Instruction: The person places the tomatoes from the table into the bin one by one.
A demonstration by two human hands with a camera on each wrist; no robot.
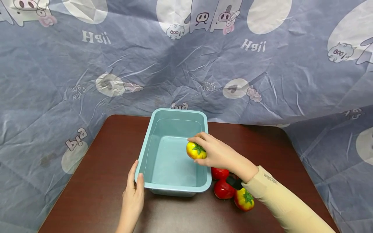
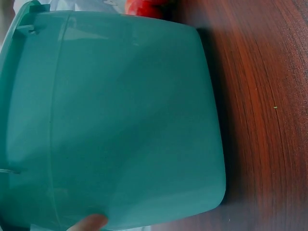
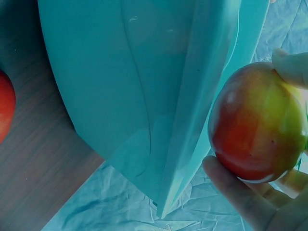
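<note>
A yellow and red fruit (image 1: 196,150) with a green star-shaped leafy top is held between the thumb and fingers of my right hand (image 1: 211,150). It hangs over the right side of a light teal plastic bin (image 1: 175,187), above the bin's floor. In the right wrist view the fruit (image 3: 260,127) shows its red and yellow skin beside the rim. My left hand (image 1: 134,192) rests against the bin's near left corner, fingers extended along the outside. Its thumb tip (image 2: 91,223) shows at the outer wall in the left wrist view.
Right of the bin, under my right forearm, lie red fruits (image 1: 224,190) and another yellow and red fruit (image 1: 244,200). A dark object (image 1: 234,181) sits at my right wrist. The brown table (image 1: 96,168) ends at a printed grey-blue cloth (image 1: 180,71) behind.
</note>
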